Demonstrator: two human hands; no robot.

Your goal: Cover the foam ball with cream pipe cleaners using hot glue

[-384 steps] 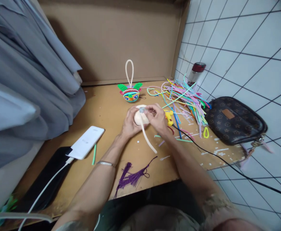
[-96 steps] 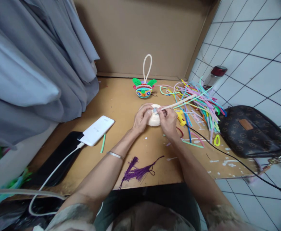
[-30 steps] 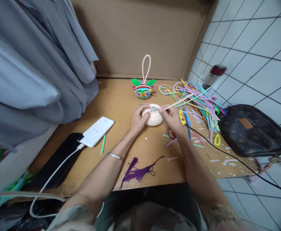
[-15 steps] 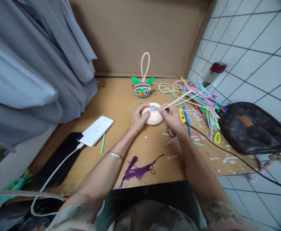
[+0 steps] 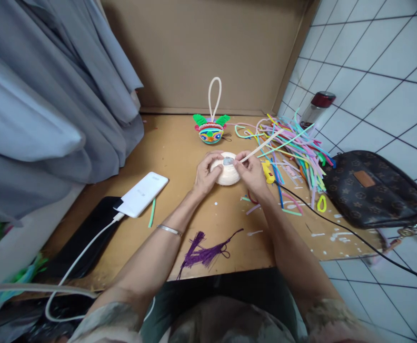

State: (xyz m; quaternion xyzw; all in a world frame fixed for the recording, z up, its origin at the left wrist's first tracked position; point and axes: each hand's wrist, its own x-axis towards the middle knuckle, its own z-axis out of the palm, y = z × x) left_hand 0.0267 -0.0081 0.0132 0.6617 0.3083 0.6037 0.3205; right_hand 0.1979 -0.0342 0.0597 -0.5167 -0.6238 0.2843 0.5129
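Observation:
Between my hands is a round, cream-coloured ball wound with fuzzy strips, with a grey patch showing at its top. My left hand curls around its left side, fingers closed on it. At the upper right of the ball, my right hand pinches a cream pipe cleaner, whose free length slants up and right. Beyond the ball stands a colourful beast-head ornament with green ears and a white loop. A purple tassel lies near the table's front edge.
A heap of coloured pipe cleaners lies at the right, by a dark handbag and a red-lidded bottle. A yellow tool with a black cord rests beside my right hand. A white power bank with a cable lies left.
My right hand and the pipe cleaner have shifted very slightly, the strip's free end tilting a little to the left. The left hand keeps its hold on the ball.

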